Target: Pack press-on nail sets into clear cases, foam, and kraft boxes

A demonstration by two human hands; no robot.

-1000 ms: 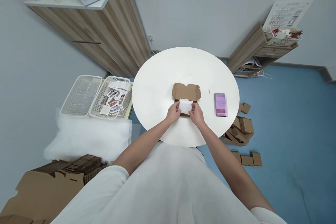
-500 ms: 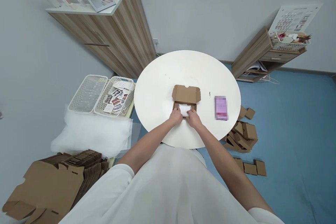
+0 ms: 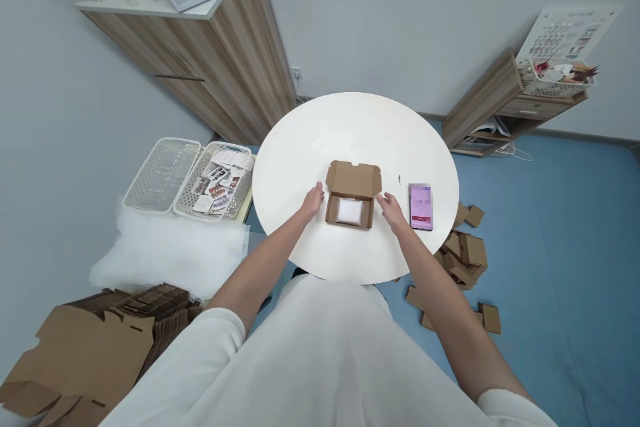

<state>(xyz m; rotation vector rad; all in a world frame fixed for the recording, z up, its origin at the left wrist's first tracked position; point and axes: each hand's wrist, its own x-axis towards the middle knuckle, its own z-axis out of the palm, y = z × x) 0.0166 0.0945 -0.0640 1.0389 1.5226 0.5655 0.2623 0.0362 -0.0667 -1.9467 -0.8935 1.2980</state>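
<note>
A small brown cardboard box stands on the round white table, its lid raised toward the far side. Inside it lies a white wrapped packet, with bare box floor showing around it. My left hand is just left of the box, holding nothing, fingers extended. To the right, my right hand is near the lid's right flap, its fingers apart and nothing in them; whether it touches the flap I cannot tell.
A phone with a lit purple screen lies at the table's right. Left of the table are two white baskets, white foam sheets and stacked flat cardboard boxes. Several closed boxes lie on the blue floor at right.
Both hands have let go of the white packet and drawn out of the box, the left moving left and the right moving right. The packet stays in the box.
</note>
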